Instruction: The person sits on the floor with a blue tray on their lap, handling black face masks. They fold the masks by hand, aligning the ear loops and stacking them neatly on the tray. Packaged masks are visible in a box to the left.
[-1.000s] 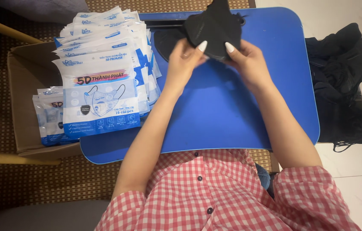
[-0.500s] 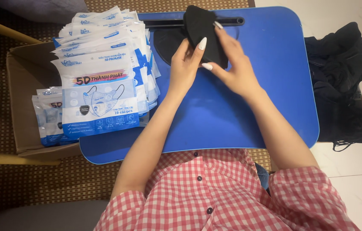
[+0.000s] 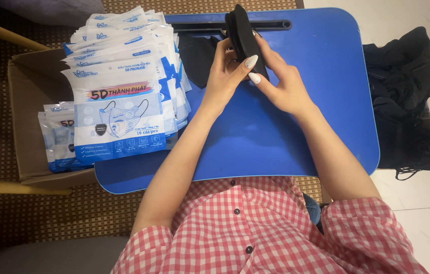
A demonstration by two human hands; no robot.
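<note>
We pinch black masks (image 3: 243, 35) edge-up between left hand (image 3: 225, 76) and right hand (image 3: 281, 83), squaring stack on tray (image 3: 301, 137); pouches (image 3: 123, 101) beside.

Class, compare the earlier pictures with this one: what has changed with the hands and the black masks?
The stack of folded black face masks, earlier held flat, now stands on edge between the left hand and right hand. The blue lap table and white-and-blue mask packets stayed put.
</note>
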